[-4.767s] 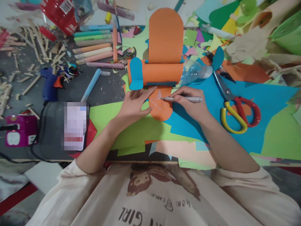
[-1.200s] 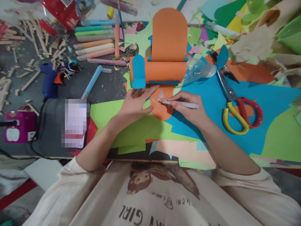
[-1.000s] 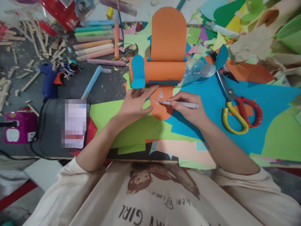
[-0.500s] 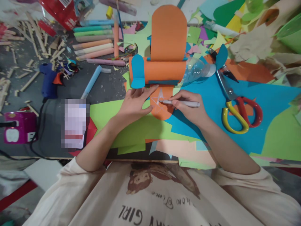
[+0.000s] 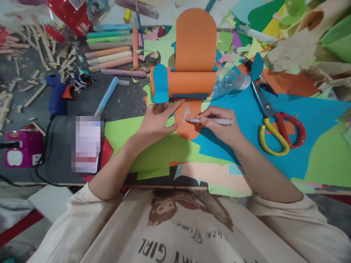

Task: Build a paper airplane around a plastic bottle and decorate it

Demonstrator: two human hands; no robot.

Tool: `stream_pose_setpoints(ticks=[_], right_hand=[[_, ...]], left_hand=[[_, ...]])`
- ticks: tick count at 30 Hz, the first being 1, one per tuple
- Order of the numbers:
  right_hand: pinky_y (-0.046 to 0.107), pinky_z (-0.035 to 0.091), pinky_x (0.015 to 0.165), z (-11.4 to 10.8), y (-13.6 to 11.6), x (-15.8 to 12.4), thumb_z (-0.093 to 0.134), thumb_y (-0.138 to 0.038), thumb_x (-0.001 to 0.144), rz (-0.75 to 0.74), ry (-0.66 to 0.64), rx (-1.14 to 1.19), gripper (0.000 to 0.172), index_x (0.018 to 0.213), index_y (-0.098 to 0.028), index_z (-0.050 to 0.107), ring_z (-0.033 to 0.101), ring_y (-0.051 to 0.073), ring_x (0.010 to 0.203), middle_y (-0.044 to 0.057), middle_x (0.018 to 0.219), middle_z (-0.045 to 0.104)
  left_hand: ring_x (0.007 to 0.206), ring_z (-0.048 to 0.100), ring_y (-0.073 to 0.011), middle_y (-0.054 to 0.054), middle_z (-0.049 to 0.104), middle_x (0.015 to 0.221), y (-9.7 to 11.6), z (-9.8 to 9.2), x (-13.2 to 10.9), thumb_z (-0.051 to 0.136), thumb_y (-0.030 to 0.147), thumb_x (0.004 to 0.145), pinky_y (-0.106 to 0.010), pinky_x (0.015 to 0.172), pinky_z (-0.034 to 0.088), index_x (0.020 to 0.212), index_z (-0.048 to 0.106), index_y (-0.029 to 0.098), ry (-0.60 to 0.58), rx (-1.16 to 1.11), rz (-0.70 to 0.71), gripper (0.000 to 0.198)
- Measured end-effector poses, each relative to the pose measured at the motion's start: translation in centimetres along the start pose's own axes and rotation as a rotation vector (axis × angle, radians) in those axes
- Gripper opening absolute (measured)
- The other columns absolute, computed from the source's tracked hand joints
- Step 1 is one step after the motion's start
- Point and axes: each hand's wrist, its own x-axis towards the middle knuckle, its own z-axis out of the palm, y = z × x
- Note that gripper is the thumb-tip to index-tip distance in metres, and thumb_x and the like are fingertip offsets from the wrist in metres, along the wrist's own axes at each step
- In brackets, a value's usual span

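Observation:
My right hand [image 5: 219,126] pinches a grey-white marker pen [image 5: 215,121], its tip touching the lower rounded orange wing [image 5: 189,133] of a paper-covered bottle plane [image 5: 189,83]. Pale lines of a star [image 5: 187,109], partly filled in, show on that wing. Spread beside the wing is my left hand [image 5: 157,120], index finger along the bottle's lower edge and thumb at the wing's left side. Some of its fingertips are hidden under the blue tail piece [image 5: 160,84]. The clear bottle neck [image 5: 233,82] points right, with a blue paper blade [image 5: 257,65] at its cap.
Red-and-yellow-handled scissors [image 5: 274,124] lie on blue paper [image 5: 315,120] at right. To the left are a phone [image 5: 87,144], a blue glue gun [image 5: 56,95], its cord, a purple power block [image 5: 24,149] and several markers [image 5: 109,44]. Wooden stick pieces [image 5: 41,40] litter the far left.
The marker tip has shifted slightly left and down over the star. My left hand has stayed in place on the plane.

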Motion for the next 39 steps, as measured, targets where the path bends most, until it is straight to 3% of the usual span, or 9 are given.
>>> stream_pose_setpoints(ticks=[6, 14, 22, 29, 39], right_hand=[[0.028, 0.046, 0.055, 0.03, 0.11, 0.06, 0.061, -0.026, 0.081, 0.004, 0.034, 0.042, 0.01, 0.072, -0.021, 0.061, 0.061, 0.014, 0.058, -0.001, 0.065, 0.067], [0.028, 0.043, 0.055, 0.06, -0.11, 0.05, 0.061, -0.026, 0.075, -0.006, -0.034, -0.026, 0.015, 0.061, -0.021, 0.06, 0.059, 0.016, 0.059, 0.0, 0.061, 0.064], [0.027, 0.042, 0.053, 0.08, -0.23, 0.14, 0.06, -0.024, 0.078, 0.013, 0.077, 0.014, 0.012, 0.066, -0.021, 0.057, 0.055, 0.013, 0.055, -0.001, 0.063, 0.064], [0.029, 0.046, 0.057, -0.01, -0.21, 0.11, 0.061, -0.028, 0.074, 0.044, -0.045, 0.014, 0.015, 0.06, -0.021, 0.06, 0.061, 0.016, 0.061, 0.0, 0.061, 0.065], [0.029, 0.044, 0.054, 0.08, -0.37, 0.17, 0.06, -0.025, 0.08, 0.022, 0.067, 0.024, 0.015, 0.065, -0.022, 0.057, 0.057, 0.014, 0.055, -0.001, 0.06, 0.063]], left_hand=[[0.115, 0.046, -0.0292, -0.008, 0.056, 0.114, 0.11, -0.05, -0.05, 0.048, 0.032, 0.086, -0.04, 0.107, 0.032, 0.148, 0.035, 0.024, 0.001, -0.002, 0.0, 0.063], [0.114, 0.048, -0.0281, -0.008, 0.056, 0.117, 0.03, 0.02, -0.06, 0.047, 0.032, 0.087, -0.04, 0.107, 0.032, 0.147, 0.036, 0.024, 0.015, 0.001, 0.014, 0.061], [0.12, 0.045, -0.0298, -0.007, 0.057, 0.12, 0.23, -0.22, -0.02, 0.048, 0.032, 0.086, -0.04, 0.108, 0.031, 0.147, 0.035, 0.024, -0.01, 0.014, -0.002, 0.063], [0.115, 0.048, -0.0277, -0.008, 0.056, 0.117, -0.11, 0.0, -0.08, 0.047, 0.032, 0.087, -0.039, 0.107, 0.032, 0.147, 0.036, 0.024, 0.024, -0.001, 0.029, 0.062], [0.116, 0.048, -0.0291, -0.007, 0.058, 0.116, 0.03, -0.11, -0.08, 0.047, 0.031, 0.085, -0.039, 0.106, 0.032, 0.147, 0.037, 0.025, 0.012, -0.007, 0.015, 0.062]])
